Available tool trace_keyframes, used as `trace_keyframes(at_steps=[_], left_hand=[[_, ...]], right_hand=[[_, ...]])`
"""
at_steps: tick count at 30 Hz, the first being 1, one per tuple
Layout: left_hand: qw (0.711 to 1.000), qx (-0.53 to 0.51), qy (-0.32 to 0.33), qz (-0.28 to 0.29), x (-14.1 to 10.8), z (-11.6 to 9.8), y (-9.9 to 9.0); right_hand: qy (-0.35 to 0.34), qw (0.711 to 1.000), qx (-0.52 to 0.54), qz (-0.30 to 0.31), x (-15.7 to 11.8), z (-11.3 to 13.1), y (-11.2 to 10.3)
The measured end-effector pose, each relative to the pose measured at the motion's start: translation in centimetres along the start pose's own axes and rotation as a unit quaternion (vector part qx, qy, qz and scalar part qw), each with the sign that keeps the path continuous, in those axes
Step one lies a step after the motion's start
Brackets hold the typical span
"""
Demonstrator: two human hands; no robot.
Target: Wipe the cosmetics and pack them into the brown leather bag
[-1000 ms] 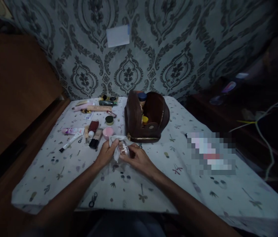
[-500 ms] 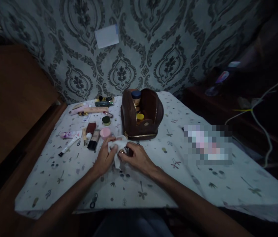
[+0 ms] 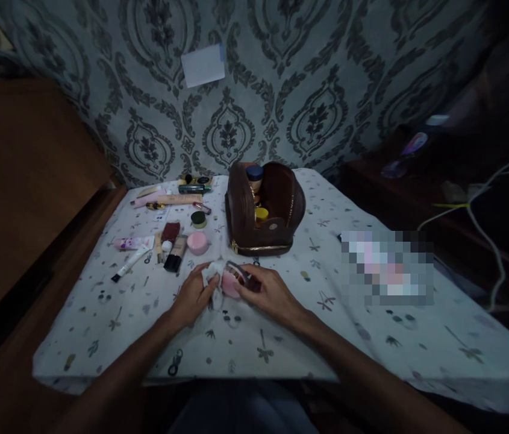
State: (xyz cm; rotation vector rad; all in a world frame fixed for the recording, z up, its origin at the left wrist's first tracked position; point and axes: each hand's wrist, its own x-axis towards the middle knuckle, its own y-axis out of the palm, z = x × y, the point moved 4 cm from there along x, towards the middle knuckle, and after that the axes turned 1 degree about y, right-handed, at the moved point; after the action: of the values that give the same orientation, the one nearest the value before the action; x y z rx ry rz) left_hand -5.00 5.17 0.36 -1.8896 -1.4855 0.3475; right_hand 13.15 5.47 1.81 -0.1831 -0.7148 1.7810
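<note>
My left hand point(image 3: 191, 300) is closed on a crumpled white tissue point(image 3: 211, 274), which it presses near the side of a small pink container with a shiny metallic band point(image 3: 230, 286). With its fingers wrapped about the right side, my right hand point(image 3: 276, 294) grips this container above the table. A dark part of it shows by my right fingers, and its exact kind is unclear. Just behind my hands stands a brown makeup bag point(image 3: 259, 240), unzipped, with a yellow-lidded jar point(image 3: 261, 214) and a blue-lidded jar point(image 3: 255, 175) inside. A pink round jar point(image 3: 197, 243) lies beyond my left hand.
Left of the bag lie a foundation bottle point(image 3: 176, 253), a dark-lidded jar point(image 3: 199, 219), a purple-patterned tube point(image 3: 133, 242), a white tube point(image 3: 131, 263) and a dark green tube point(image 3: 193, 189). A blurred-out item is at right on the patterned tablecloth point(image 3: 326, 343). A wooden panel point(image 3: 23, 181) borders the left.
The container has turned between my hands, so its pink face now shows. The tissue is bunched smaller at my left fingers. The whole view has shifted slightly.
</note>
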Motion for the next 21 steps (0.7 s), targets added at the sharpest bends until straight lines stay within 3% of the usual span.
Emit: trace_keyframes(at_steps=[5,12,17,21], left_hand=[[0.998,0.045,0.032,0.018,-0.1,-0.5,0.6],[0.984,0.061,0.162,0.037,-1.0,-2.3,1.2],[0.979,0.111,0.151,0.082,-1.8,-2.1,2.0],[0.974,0.145,0.133,0.113,-2.1,-2.0,2.5]], right_hand=[[0.026,0.999,-0.017,0.025,-1.4,-0.8,-0.6],[-0.003,0.997,-0.077,0.026,-1.3,1.1,-1.6],[0.009,0.996,-0.087,0.013,-1.8,0.6,-2.4],[0.058,0.998,-0.012,0.006,-2.9,-0.5,-2.7]])
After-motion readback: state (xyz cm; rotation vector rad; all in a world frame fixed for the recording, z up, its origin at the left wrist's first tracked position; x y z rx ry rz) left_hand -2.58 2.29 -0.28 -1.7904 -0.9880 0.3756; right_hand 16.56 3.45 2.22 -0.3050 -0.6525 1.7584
